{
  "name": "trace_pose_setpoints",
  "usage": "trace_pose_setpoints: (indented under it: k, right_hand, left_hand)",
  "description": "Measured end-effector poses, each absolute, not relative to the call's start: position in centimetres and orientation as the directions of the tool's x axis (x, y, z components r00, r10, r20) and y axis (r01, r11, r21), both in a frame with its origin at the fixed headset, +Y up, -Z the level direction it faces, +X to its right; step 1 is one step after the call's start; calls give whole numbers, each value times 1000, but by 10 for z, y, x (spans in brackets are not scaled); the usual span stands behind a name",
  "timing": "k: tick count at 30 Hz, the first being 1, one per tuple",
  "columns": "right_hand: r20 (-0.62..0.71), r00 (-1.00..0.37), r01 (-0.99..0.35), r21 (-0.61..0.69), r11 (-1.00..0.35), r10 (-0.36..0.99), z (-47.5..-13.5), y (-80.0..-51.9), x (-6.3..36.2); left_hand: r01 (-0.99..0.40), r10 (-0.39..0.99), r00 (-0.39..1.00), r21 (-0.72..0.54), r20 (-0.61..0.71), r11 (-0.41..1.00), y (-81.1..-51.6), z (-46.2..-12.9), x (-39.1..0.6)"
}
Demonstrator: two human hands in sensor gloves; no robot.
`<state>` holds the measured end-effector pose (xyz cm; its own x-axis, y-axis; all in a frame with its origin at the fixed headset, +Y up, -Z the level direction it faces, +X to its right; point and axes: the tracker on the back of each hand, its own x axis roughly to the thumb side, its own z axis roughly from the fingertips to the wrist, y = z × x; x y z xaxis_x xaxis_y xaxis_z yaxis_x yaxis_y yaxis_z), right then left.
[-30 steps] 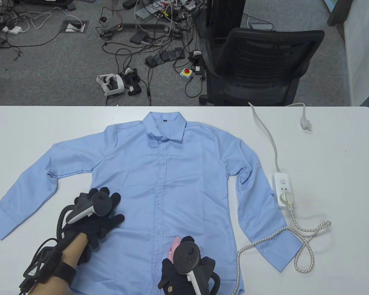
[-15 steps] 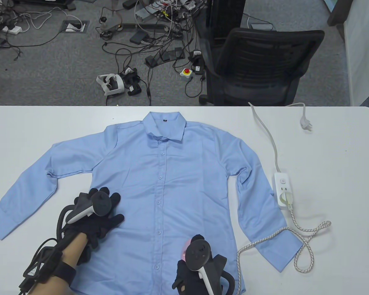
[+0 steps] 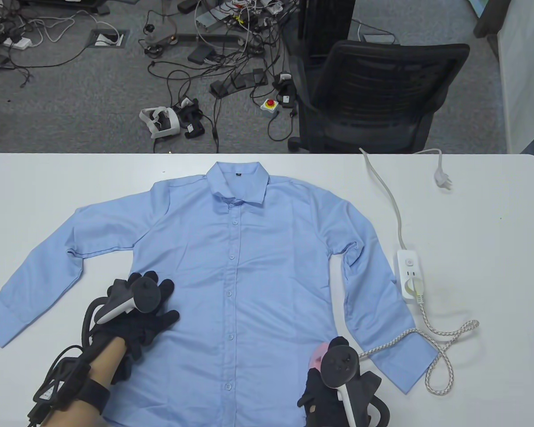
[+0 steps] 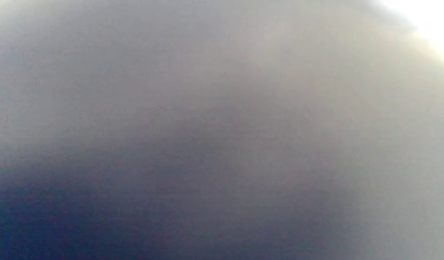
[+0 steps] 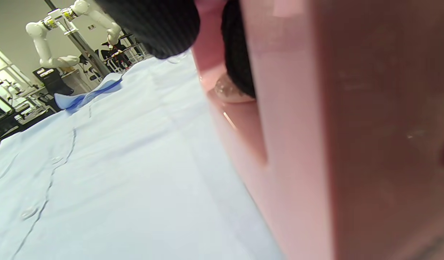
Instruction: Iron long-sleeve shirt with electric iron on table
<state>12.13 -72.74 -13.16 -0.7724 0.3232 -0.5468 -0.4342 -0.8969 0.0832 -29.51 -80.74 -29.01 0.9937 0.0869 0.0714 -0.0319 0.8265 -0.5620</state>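
A light blue long-sleeve shirt lies flat and buttoned on the white table, collar at the far side. My left hand rests flat with spread fingers on the shirt's lower left front. My right hand grips a pink electric iron on the shirt's lower right front, near the hem. In the right wrist view the pink iron fills the right side, with my gloved fingers around its handle and the shirt under it. The left wrist view is a grey blur.
A white power strip lies right of the shirt, with the iron's braided cord plugged in and looped on the table. Its own white cable and plug lie at the far right. A black office chair stands behind the table.
My right hand has slid the iron to the right across the shirt's lower front, from beside the button placket to near the right side seam. My left hand has not moved.
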Motion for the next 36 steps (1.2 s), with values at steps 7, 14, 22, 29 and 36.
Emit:
trace_pose_setpoints:
  k: [7, 14, 22, 29, 36]
  right_hand:
    - [-526, -780, -444, 84, -892, 339, -131, -729, 122]
    - [-522, -826, -322, 126, -938, 214, -140, -726, 111]
    - [-460, -806, -445, 60, -893, 371, -170, -695, 93]
    - [-383, -852, -406, 55, -912, 356, -223, -675, 58]
    - [-357, -862, -426, 124, -896, 361, -268, -689, 35]
  left_hand:
    - [-31, 86, 994, -561, 72, 827, -807, -290, -295]
    - [-57, 114, 990, -520, 79, 853, -797, -291, -297]
    - [-109, 157, 986, -495, 57, 862, -794, -288, -311]
    - [-194, 226, 974, -475, 10, 858, -787, -283, -331]
    - [-260, 290, 957, -404, 12, 877, -766, -277, -342]
